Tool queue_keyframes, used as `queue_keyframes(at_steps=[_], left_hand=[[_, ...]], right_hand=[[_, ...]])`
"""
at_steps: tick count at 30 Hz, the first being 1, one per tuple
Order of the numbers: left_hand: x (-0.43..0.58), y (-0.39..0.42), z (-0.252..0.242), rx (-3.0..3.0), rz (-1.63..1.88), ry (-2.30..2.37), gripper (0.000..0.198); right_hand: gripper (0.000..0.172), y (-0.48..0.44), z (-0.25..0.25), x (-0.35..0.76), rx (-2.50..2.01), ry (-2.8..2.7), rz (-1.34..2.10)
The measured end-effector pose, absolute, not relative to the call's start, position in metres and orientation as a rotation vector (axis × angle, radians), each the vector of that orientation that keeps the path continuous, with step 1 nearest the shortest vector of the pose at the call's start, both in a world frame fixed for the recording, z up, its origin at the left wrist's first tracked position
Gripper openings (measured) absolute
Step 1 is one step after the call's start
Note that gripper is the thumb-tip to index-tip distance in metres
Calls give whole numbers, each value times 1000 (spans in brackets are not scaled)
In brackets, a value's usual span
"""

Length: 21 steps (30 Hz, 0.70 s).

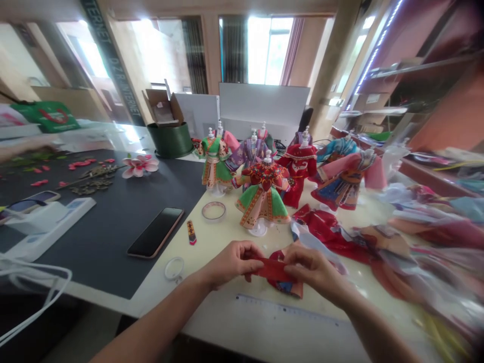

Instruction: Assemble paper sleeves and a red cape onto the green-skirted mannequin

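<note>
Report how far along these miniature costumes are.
Looks done: miniature costumes dressed on display stands. In hand: the left hand and right hand pinch the red fabric strip. Left: loose garment pieces lying unmounted across the right of the table.

A narrow red fabric strip [273, 269] is pinched taut between the fingers [249, 250] of the left hand [230, 263] and the right hand [312, 268], lying roughly level with its ends tucked into both grips. Directly below the fingers sits a crumpled red cloth piece [289, 288] with a blue print, its top edge touching the strip. Can't tell if the two are joined.
</note>
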<state>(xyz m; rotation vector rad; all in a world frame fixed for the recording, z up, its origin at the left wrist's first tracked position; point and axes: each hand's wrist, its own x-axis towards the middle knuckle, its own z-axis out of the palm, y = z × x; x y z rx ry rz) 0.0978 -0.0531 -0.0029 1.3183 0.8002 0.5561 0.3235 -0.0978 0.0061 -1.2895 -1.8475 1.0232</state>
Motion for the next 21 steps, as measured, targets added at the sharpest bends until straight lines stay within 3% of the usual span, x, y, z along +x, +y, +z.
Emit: queue_keyframes(at_steps=[11, 17, 21], left_hand=[[64, -49, -2, 1550, 697, 1082, 18], [54, -50, -22, 1817, 732, 1381, 25], [46, -52, -33, 1913, 708, 1533, 34]], right_hand=[[15, -88, -6, 308, -1274, -1538, 1220], [13, -100, -10, 306, -1510, -2013, 479], [12, -109, -17, 312, -1421, -2344, 219]])
